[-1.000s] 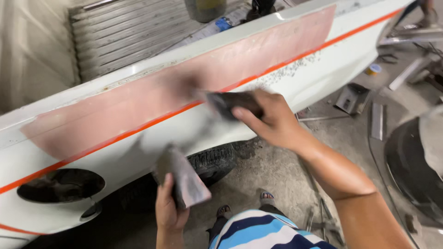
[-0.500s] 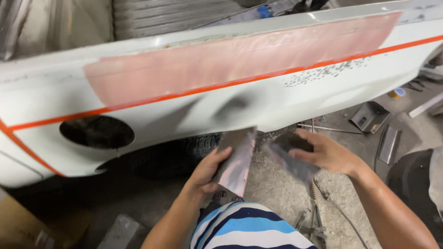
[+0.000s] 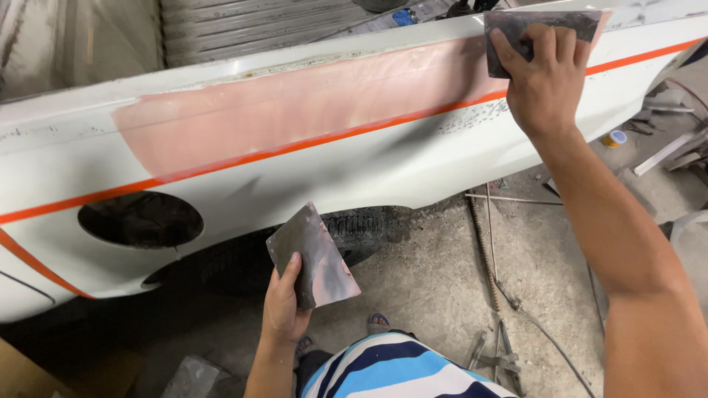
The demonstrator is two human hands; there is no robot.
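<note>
Hands apart: my right hand (image 3: 544,77) presses a spreader (image 3: 542,29) flat on the white panel's (image 3: 354,173) pink filler patch (image 3: 295,110); below the panel, my left hand (image 3: 284,306) grips a smeared metal board (image 3: 313,256).

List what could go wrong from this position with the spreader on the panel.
1. The right hand presses a flat spreader at the far right end of the pink filler patch; a tilted edge could gouge ridges into it.
2. The patch borders the orange stripe, so filler may smear over that line.
3. The left hand holds the mixing board tilted; the filler on it might slide off.
</note>
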